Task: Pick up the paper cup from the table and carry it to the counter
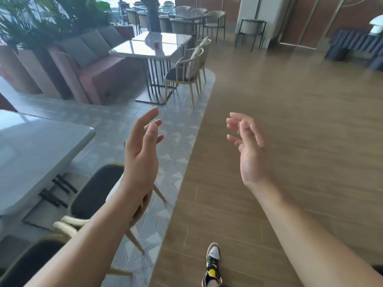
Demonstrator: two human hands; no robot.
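Hands fill the middle of my feed, both raised in the air with palms turned toward each other and nothing between them. My left hand [143, 154] has its grip wide apart, fingers nearly straight and pointing forward, touching nothing. My right hand [248, 150] is also loose, its grip apart with the fingers gently bent inward, holding nothing. Nearest the left hand is a dark-seated chair [97, 189], just below the wrist and tucked against the near edge of a pale tabletop [37, 154] at the left. The right hand hangs over the brown wood floor [300, 125], well apart from any furniture. A shoe [212, 264] stands on that floor at the bottom edge. Farther off, a second tabletop [145, 46] stands with a light-framed chair [186, 69] at its right edge.
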